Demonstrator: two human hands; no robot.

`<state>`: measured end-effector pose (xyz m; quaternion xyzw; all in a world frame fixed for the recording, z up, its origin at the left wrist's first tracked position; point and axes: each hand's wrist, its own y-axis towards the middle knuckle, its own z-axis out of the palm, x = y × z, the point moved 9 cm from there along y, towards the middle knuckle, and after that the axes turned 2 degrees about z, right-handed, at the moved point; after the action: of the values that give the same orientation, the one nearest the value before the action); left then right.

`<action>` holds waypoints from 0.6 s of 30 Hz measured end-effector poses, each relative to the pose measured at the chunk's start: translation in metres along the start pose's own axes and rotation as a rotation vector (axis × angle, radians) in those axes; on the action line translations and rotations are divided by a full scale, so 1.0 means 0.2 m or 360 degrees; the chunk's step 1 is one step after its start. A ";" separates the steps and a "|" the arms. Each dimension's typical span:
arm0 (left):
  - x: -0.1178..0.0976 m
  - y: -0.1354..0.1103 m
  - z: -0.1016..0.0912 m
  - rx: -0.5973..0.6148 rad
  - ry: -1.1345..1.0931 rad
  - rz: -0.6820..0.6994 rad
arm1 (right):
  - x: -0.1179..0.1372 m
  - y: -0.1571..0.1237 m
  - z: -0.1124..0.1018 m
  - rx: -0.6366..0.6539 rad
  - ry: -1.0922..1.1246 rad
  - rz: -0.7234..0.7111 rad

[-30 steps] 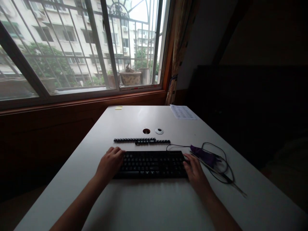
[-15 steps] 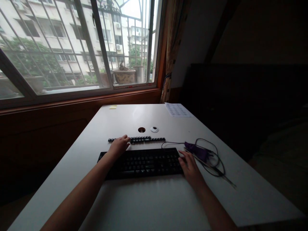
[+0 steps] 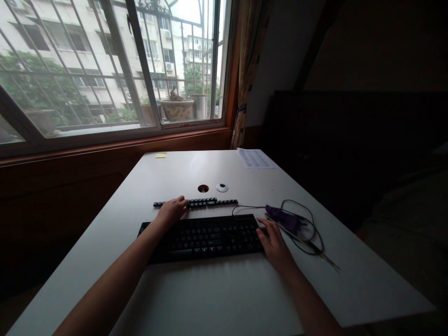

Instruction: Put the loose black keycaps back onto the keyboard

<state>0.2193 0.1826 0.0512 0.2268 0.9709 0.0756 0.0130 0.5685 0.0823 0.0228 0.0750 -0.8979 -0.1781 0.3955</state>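
A white desk [image 3: 213, 298] spreads beneath a person's bare hands. On the near side of the left hand [image 3: 172, 209] lies a black keyboard [image 3: 206, 235], its long side running left to right; the right hand [image 3: 275, 240] rests at its right end, thumb and fingers loosely apart. Just beyond the right hand sits a purple cloth pouch [image 3: 283, 217], loops of black cable [image 3: 250, 206] beside it. Smallest are the black keycaps [image 3: 203, 202], lined up in rows past the keyboard. The left hand is at them, fingers drawn narrow; whether they pinch one cannot be told. The rows' long axis runs crosswise, roughly parallel to the keyboard, extending to either side of the left hand, clearly the nearer. From the right hand, the rows lie well apart, ahead and leftward.
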 end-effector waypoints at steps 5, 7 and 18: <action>0.02 -0.02 -0.02 -0.0039 -0.0022 -0.0008 | 0.00 0.00 -0.01 -0.0001 -0.0017 0.0000; 0.03 -0.06 -0.06 -0.0072 -0.0071 0.0012 | 0.01 0.00 -0.01 0.0001 -0.0025 -0.0003; -0.13 -0.24 -0.19 0.0126 -0.0330 0.0377 | 0.00 0.00 0.02 0.0044 -0.0061 -0.0053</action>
<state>0.2185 0.1233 0.0810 0.3465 0.9331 0.0146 0.0950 0.5661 0.0823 0.0203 0.0921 -0.9063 -0.1736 0.3742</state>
